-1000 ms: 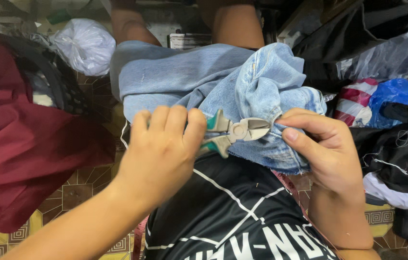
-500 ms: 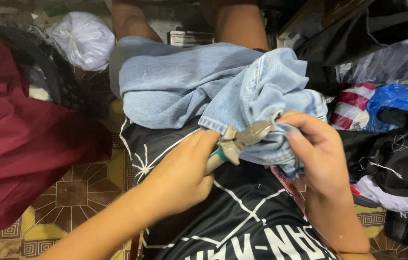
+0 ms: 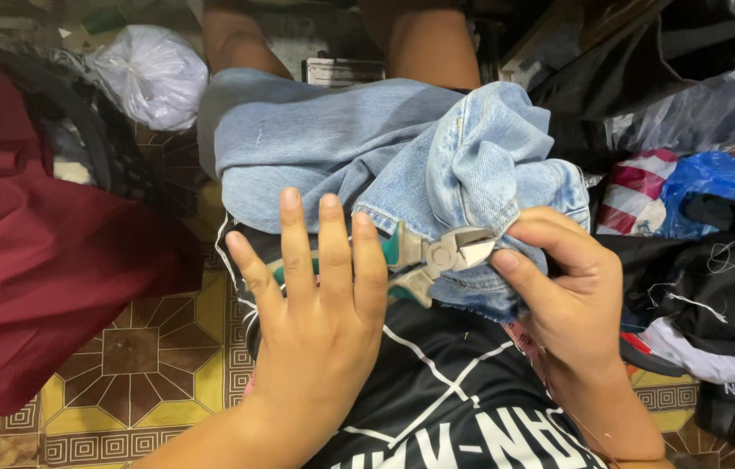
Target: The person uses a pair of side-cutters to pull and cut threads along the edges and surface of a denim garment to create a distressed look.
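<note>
Light blue denim jeans lie bunched across my lap, over a black shirt with white lines. A pair of side cutters with green handles rests on the denim, its metal jaws against a fold of the fabric. My left hand lies flat over the handles with its fingers straight and slightly apart; the thumb is hidden. My right hand pinches the denim fold right beside the cutter's jaws, thumb tip touching them.
A maroon cloth covers the left side over a patterned tile floor. A tied white plastic bag sits at the upper left. On the right lie a blue bag, a red-striped fabric and black clothes.
My left hand had its fingers curled around the cutter's handles; now they are stretched out flat over them. The cutter's jaws stay at the denim fold held by my right hand.
</note>
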